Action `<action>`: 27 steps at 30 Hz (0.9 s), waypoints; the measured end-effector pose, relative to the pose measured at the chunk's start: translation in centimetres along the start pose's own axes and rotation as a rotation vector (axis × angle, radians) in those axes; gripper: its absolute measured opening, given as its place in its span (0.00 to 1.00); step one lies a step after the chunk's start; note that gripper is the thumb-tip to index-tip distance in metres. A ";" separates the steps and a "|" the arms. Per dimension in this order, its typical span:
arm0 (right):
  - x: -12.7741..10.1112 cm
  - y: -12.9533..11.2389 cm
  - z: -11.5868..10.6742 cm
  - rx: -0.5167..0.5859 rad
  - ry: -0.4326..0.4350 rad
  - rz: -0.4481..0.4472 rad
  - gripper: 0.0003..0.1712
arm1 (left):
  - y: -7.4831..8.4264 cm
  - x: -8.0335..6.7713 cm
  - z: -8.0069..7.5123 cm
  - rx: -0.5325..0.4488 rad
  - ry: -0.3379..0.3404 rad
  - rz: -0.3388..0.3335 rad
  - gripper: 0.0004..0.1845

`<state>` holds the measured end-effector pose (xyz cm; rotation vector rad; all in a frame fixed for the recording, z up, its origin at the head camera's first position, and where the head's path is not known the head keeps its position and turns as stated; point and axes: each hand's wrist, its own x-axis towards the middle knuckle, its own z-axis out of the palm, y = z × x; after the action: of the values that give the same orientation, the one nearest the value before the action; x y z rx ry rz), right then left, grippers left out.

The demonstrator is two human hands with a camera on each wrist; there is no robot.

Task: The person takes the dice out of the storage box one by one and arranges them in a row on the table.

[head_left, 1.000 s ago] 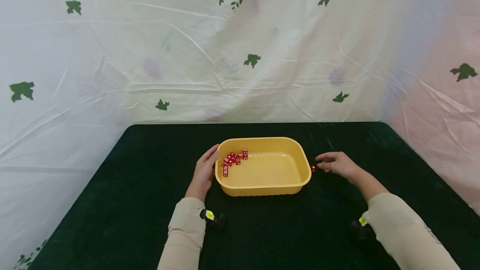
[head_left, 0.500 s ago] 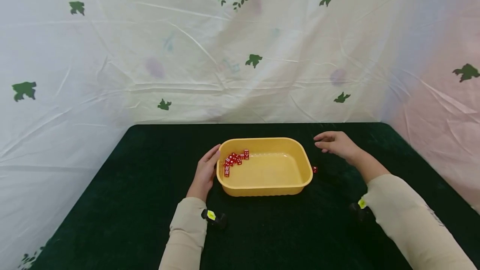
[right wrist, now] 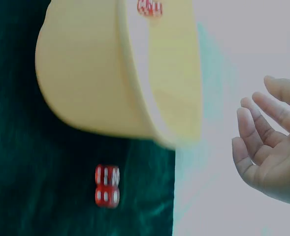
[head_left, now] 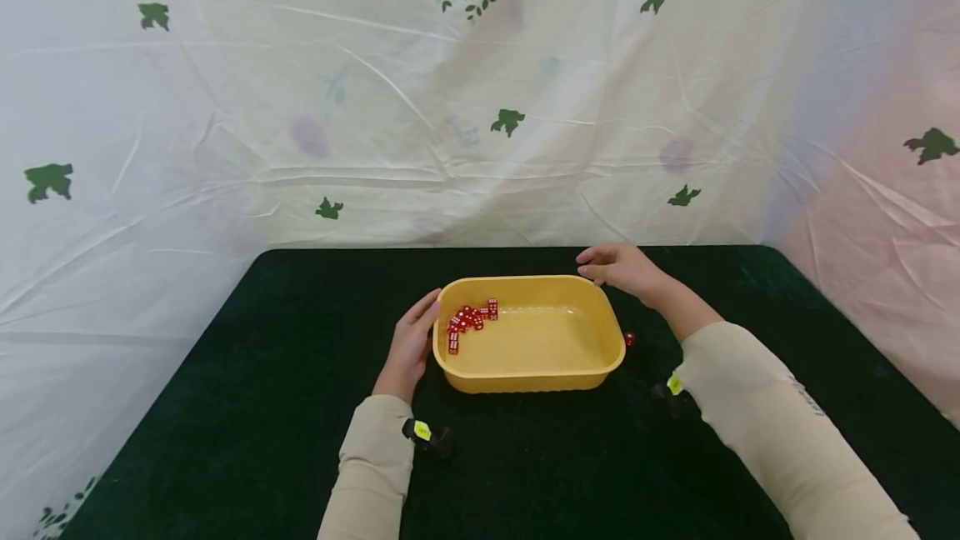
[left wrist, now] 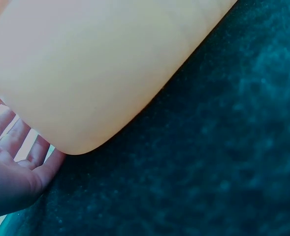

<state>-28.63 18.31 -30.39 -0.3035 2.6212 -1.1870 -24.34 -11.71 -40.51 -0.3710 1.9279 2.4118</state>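
Observation:
A yellow plastic bin (head_left: 532, 383) stands on the dark green tabletop. Several red dice with white pips (head_left: 467, 319) lie in its left part. My left hand (head_left: 408, 344) rests against the bin's left end, its thumb at the rim. In the left wrist view the left-hand fingers (left wrist: 48, 167) lie along the bin's outer wall. Over the bin's back right corner hovers my right hand (head_left: 622, 269), fingers loosely bent and holding nothing. Just outside the bin's right end lie red dice (right wrist: 107, 186), showing two pipped squares in the right wrist view.
Green cloth covers the table (head_left: 225, 407), whose back edge runs close behind the bin. A pale curtain (head_left: 420, 107) with leaf prints hangs behind and at both sides. Each wrist carries a small dark camera (head_left: 435, 440).
My right hand has risen from beside the loose red dice, moved backward, then left to the bin's back right corner. The left hand and bin stay in place.

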 end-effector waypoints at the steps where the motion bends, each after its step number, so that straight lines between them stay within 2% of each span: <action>1: 0.2 -0.3 0.3 0.010 -0.007 -0.007 0.20 | 0.0 0.0 0.0 0.000 0.000 -0.001 0.19; 10: 1.4 -1.9 3.2 0.056 -0.043 -0.091 0.18 | 0.0 0.1 0.0 -0.015 0.011 -0.017 0.19; 18: 2.7 -2.6 6.0 0.118 -0.079 -0.090 0.18 | 0.0 0.2 0.0 -0.018 0.010 -0.019 0.19; 27: 4.2 -3.4 9.1 0.195 -0.149 -0.148 0.17 | 0.4 0.3 0.3 -0.015 0.016 -0.021 0.19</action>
<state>-29.54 8.49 -34.17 -0.5324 2.3684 -1.3976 -24.73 -11.54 -40.11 -0.4097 1.9035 2.4187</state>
